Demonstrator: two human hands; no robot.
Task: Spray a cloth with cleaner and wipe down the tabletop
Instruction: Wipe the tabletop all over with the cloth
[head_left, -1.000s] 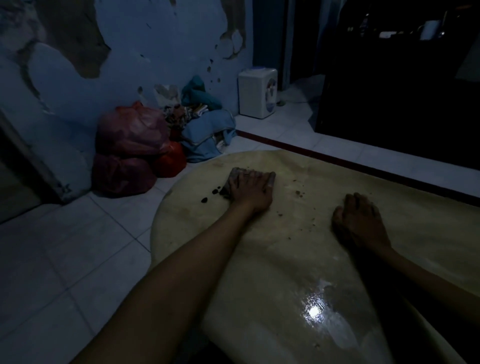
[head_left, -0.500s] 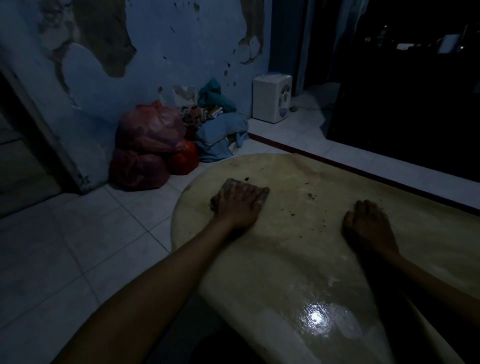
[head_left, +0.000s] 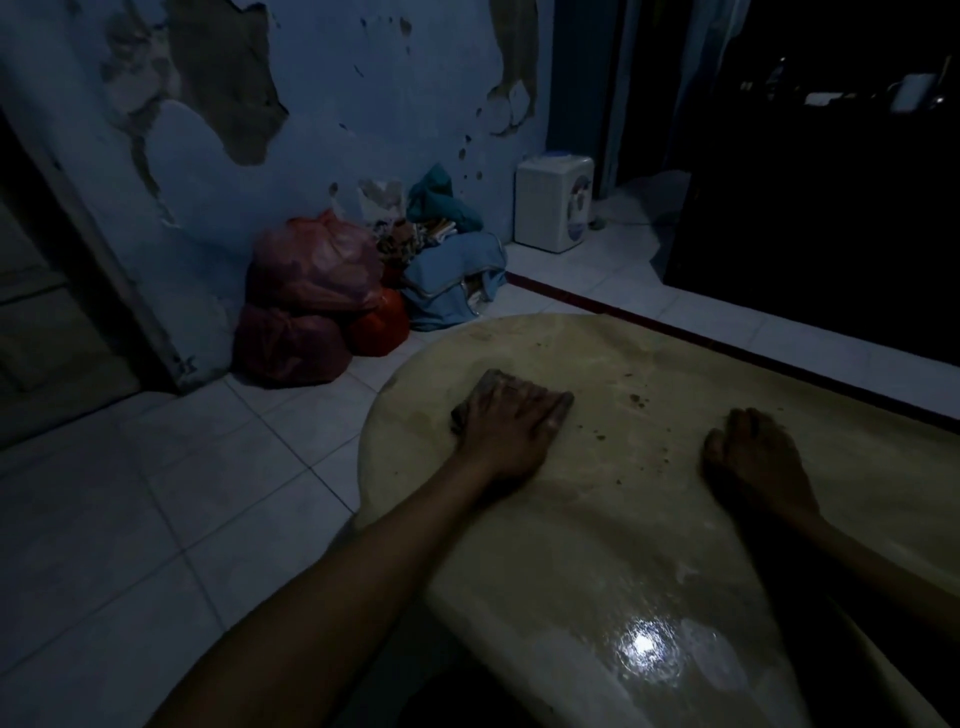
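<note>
A pale yellowish tabletop (head_left: 597, 545) fills the lower right, wet and shiny near me, with dark crumbs (head_left: 635, 399) scattered across the middle. My left hand (head_left: 511, 421) lies flat, fingers spread, pressing a dark cloth (head_left: 488, 382) onto the table near its rounded left end; only the cloth's edges show past my fingers. My right hand (head_left: 748, 452) rests on the table to the right, fingers curled under, holding nothing that I can see. No spray bottle is in view.
Beyond the table's left end, red plastic bags (head_left: 311, 296) and a blue bag of clothes (head_left: 457, 280) sit on the tiled floor against a peeling blue wall. A small white dispenser (head_left: 553, 210) stands further back. A dark doorway lies at right.
My left hand has dragged the cloth toward me and to the left over the dark spots, which no longer show. My head has turned left. The right hand has stayed in place.
</note>
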